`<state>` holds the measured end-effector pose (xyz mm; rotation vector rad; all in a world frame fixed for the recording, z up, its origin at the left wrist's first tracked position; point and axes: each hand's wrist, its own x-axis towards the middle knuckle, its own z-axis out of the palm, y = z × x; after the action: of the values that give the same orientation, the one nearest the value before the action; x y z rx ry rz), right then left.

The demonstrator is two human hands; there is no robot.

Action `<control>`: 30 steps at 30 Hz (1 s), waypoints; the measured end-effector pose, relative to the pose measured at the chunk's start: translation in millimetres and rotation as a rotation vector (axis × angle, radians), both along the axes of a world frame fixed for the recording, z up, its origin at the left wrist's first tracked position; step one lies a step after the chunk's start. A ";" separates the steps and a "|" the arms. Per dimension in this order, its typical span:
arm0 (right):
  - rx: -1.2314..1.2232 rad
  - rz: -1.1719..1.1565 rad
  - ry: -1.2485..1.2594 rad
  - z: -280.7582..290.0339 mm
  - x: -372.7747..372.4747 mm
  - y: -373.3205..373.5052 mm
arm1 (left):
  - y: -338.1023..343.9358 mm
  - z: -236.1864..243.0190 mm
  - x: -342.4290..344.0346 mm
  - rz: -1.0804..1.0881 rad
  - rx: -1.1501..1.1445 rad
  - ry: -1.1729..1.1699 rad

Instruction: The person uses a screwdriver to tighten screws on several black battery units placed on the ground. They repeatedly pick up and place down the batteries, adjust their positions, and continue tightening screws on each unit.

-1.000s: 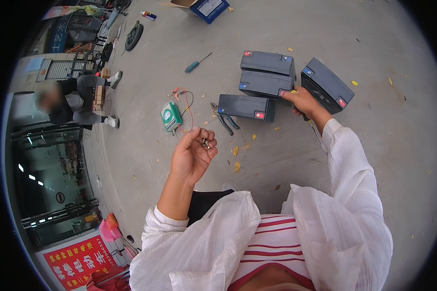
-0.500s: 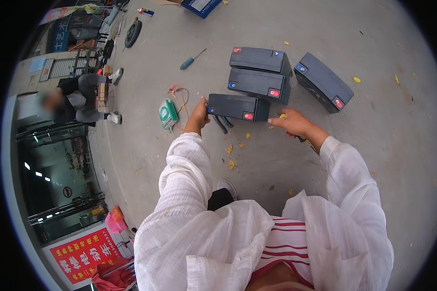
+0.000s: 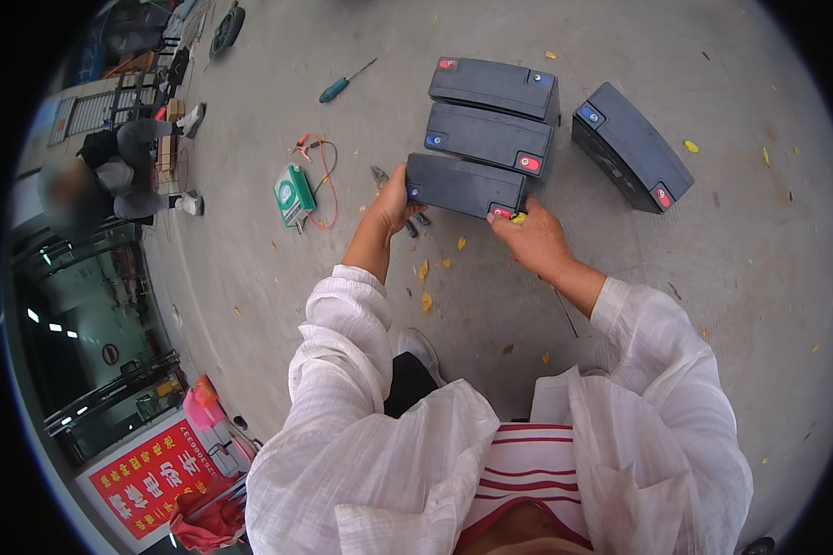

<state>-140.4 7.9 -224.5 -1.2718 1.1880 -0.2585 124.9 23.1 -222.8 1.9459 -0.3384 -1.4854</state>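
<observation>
Nearest me in a row of three dark grey batteries is one battery point(image 3: 463, 185) with a blue and a red terminal. My left hand point(image 3: 393, 205) grips its left end, fingers round the edge. At its right end my right hand point(image 3: 535, 239) is closed on the corner by the red terminal. Beside that thumb shows a small yellow thing I cannot make out. Behind stand the middle battery point(image 3: 486, 137) and the far battery point(image 3: 491, 85). Pliers point(image 3: 379, 173) lie on the ground, partly hidden by my left hand.
A fourth battery point(image 3: 629, 148) stands angled at the right. To the left are a green box point(image 3: 293, 196) with clip leads and a teal-handled screwdriver point(image 3: 336, 90). Another person point(image 3: 130, 171) sits at the far left, near a red sign point(image 3: 153, 481). Yellow leaves lie scattered.
My right hand has moved from just off the near battery onto its right corner. That battery now sits closer against the middle one. The view has shifted slightly.
</observation>
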 end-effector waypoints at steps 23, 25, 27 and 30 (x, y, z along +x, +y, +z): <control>-0.271 0.116 0.013 -9.9 -38.7 -18.2 | -42.4 185.4 -40.5 -0.325 0.030 -0.432; -0.211 0.101 -0.075 -0.2 -34.5 -8.6 | -35.1 178.1 -29.5 -0.270 -0.028 -0.236; -0.077 0.099 -0.087 16.2 -34.4 -5.5 | -37.6 165.4 -17.3 -0.230 -0.077 -0.088; -0.045 0.102 -0.021 38.9 -27.7 -15.6 | -69.9 162.4 -4.1 -0.211 -0.132 0.007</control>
<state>-168.1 -7.7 -185.6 -1.3617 1.1009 -0.2240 120.8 -46.8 -60.5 1.8452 -0.6392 -1.5590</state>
